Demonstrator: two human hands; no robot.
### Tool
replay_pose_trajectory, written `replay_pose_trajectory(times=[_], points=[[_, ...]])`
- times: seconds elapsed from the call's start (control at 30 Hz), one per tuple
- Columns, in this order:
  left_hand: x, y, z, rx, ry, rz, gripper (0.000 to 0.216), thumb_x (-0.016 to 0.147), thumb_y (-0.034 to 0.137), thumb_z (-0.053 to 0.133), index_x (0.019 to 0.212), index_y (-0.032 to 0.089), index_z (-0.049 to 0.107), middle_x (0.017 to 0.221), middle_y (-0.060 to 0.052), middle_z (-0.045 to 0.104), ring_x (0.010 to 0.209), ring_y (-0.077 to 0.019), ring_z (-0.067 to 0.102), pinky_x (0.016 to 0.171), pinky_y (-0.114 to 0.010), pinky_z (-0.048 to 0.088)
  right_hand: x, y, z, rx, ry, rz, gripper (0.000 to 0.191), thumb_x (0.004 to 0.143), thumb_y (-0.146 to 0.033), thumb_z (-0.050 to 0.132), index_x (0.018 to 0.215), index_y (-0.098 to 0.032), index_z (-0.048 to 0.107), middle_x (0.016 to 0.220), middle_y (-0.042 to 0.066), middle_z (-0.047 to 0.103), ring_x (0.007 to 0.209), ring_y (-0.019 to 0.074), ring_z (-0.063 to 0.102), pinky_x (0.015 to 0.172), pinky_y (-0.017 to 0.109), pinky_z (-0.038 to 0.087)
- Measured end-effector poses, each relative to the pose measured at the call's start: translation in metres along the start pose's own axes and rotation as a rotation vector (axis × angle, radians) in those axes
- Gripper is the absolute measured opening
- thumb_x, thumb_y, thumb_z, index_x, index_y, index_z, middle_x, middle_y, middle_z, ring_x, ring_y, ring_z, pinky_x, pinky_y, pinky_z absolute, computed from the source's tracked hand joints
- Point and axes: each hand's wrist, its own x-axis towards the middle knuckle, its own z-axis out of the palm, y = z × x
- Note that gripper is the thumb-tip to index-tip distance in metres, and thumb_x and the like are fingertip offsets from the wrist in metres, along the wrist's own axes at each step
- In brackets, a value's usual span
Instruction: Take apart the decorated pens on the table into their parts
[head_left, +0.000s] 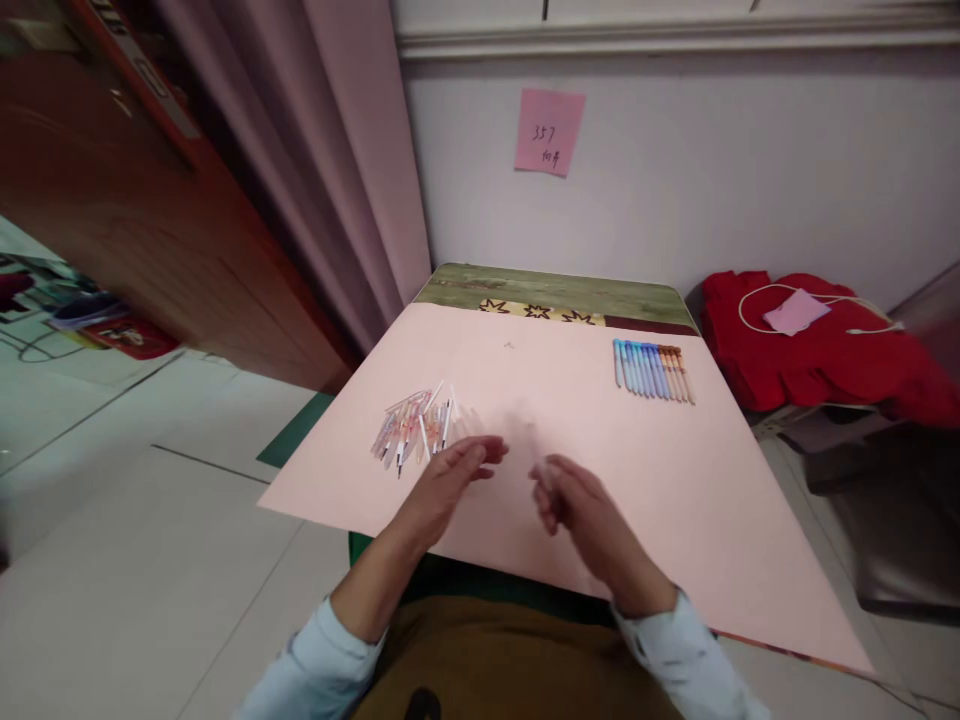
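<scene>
From the head camera, looking down over the person's arms, the likeliest trouble I could see lay with the loose pile of pens (416,425). It sat near the left edge of the pink sheet (675,500) covering the table (555,285), and the left hand (450,480) hovered just beside it. A careless sweep of that hand or its sleeve could, I judged, have scattered the pens or rolled a few off the sheet and onto the floor tiles. The sheet itself overhung the table on the near side, so leaning on that edge might have tipped or slid it, carrying along the neat row of pens (652,370) laid side by side near the far right corner, well apart from both hands. As for the grip, the left hand was spread, fingers stretched out and nearly flat, palm turned inward, with nothing in it that I could make out. The right hand (577,505) had its fingers curled loosely inward. A pale smear (541,462) showed at its fingertips, but both hands were blurred, and I could not tell whether it pinched something thin or was empty. The two hands stood close together over the middle of the sheet, not touching.
</scene>
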Motion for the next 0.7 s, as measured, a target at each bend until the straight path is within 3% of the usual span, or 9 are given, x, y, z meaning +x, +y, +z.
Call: replay_pose_trajectory(times=[0.07, 0.13, 0.23, 0.33, 0.43, 0.53, 0.6, 0.7], points=[[0.001, 0.0, 0.016, -0.206, -0.062, -0.046, 0.038, 0.08, 0.047, 0.071, 0.103, 0.017, 0.074, 0.112, -0.014, 0.072, 0.104, -0.0246, 0.064, 0.089, -0.035, 0.048, 0.007, 0.009, 0.032, 0.163, -0.173, 0.136, 0.035, 0.085, -0.051, 0.065, 0.088, -0.016, 0.062, 0.061, -0.004, 0.051, 0.048, 0.0076, 0.04, 0.047, 0.021, 0.029], [0.003, 0.0, 0.022, -0.34, -0.021, -0.086, 0.034, 0.077, 0.044, 0.075, 0.096, 0.016, 0.075, 0.106, -0.013, 0.074, 0.098, -0.023, 0.066, 0.089, -0.035, 0.048, 0.012, 0.014, 0.046, 0.319, -0.244, 0.23, 0.032, 0.084, -0.048, 0.067, 0.086, -0.017, 0.061, 0.06, -0.005, 0.047, 0.048, 0.0066, 0.036, 0.046, 0.02, 0.027], [0.005, 0.001, 0.017, -0.45, 0.031, -0.13, 0.028, 0.074, 0.04, 0.079, 0.085, 0.015, 0.074, 0.09, -0.01, 0.075, 0.082, -0.0184, 0.068, 0.085, -0.033, 0.05, 0.018, 0.015, 0.047, 0.486, -0.337, 0.334, 0.031, 0.083, -0.046, 0.071, 0.087, -0.016, 0.063, 0.057, -0.008, 0.037, 0.047, 0.0053, 0.026, 0.045, 0.018, 0.023], [0.004, -0.001, 0.013, -0.519, 0.003, -0.132, 0.029, 0.073, 0.04, 0.079, 0.087, 0.015, 0.074, 0.088, -0.009, 0.075, 0.084, -0.0198, 0.069, 0.088, -0.035, 0.051, 0.02, 0.014, 0.043, 0.574, -0.413, 0.363, 0.029, 0.082, -0.042, 0.073, 0.092, -0.016, 0.064, 0.055, -0.011, 0.025, 0.045, 0.0046, 0.014, 0.042, 0.016, 0.016], [0.002, -0.002, 0.013, -0.54, -0.029, -0.109, 0.035, 0.072, 0.041, 0.08, 0.096, 0.016, 0.074, 0.094, -0.01, 0.075, 0.092, -0.0233, 0.07, 0.092, -0.039, 0.051, 0.018, 0.014, 0.044, 0.605, -0.415, 0.384, 0.027, 0.084, -0.041, 0.073, 0.089, -0.017, 0.063, 0.054, -0.011, 0.02, 0.044, 0.0046, 0.01, 0.04, 0.016, 0.013], [0.002, -0.003, 0.016, -0.497, 0.013, -0.107, 0.033, 0.07, 0.039, 0.083, 0.091, 0.016, 0.073, 0.09, -0.01, 0.076, 0.073, -0.0181, 0.069, 0.076, -0.033, 0.053, 0.016, 0.017, 0.047, 0.56, -0.375, 0.391, 0.032, 0.082, -0.046, 0.075, 0.085, -0.017, 0.061, 0.053, -0.011, 0.026, 0.043, 0.0041, 0.017, 0.04, 0.016, 0.018], [0.002, -0.003, 0.019, -0.466, 0.081, -0.083, 0.03, 0.068, 0.037, 0.084, 0.084, 0.015, 0.072, 0.084, -0.01, 0.076, 0.066, -0.0151, 0.066, 0.067, -0.028, 0.05, 0.015, 0.019, 0.048, 0.47, -0.314, 0.308, 0.035, 0.079, -0.048, 0.077, 0.083, -0.017, 0.061, 0.054, -0.009, 0.036, 0.044, 0.004, 0.027, 0.042, 0.017, 0.023], [0.004, -0.002, 0.023, -0.43, 0.179, -0.028, 0.027, 0.064, 0.033, 0.087, 0.076, 0.014, 0.071, 0.077, -0.008, 0.074, 0.077, -0.0179, 0.069, 0.07, -0.026, 0.05, 0.015, 0.019, 0.048, 0.249, -0.216, 0.119, 0.036, 0.075, -0.047, 0.08, 0.078, -0.017, 0.06, 0.057, -0.006, 0.05, 0.047, 0.0056, 0.04, 0.046, 0.018, 0.032]])
